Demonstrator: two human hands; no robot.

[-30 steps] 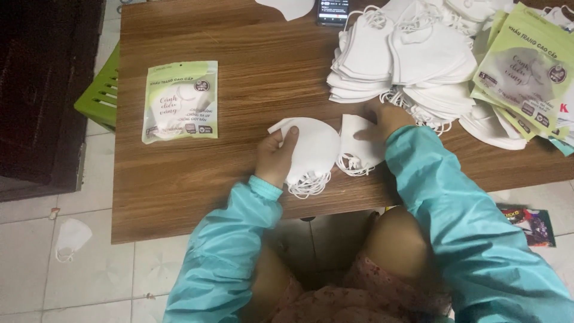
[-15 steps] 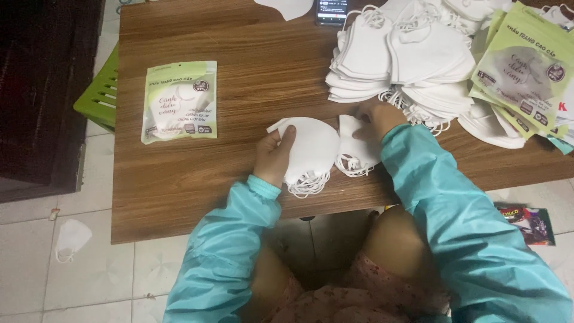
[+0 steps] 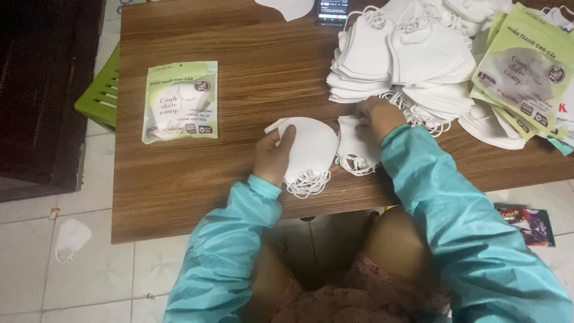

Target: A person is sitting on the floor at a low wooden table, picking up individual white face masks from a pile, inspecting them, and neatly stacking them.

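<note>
My left hand (image 3: 274,157) presses down on a small stack of folded white face masks (image 3: 311,149) near the front of the wooden table (image 3: 239,78); their ear loops hang over the front edge. My right hand (image 3: 378,115) grips another white mask (image 3: 354,139) lying just right of that stack. Directly behind my right hand rises a big pile of white masks (image 3: 400,54). Both arms wear teal sleeves.
A sealed green-and-white mask packet (image 3: 180,101) lies at the table's left. More such packets (image 3: 526,72) are stacked at the right. A phone (image 3: 333,11) sits at the back edge. A green stool (image 3: 98,98) stands left of the table; one mask (image 3: 70,237) lies on the tiled floor.
My right hand has drawn slightly left, bringing its mask nearer the stack under my left hand. The left hand has stayed on the stack.
</note>
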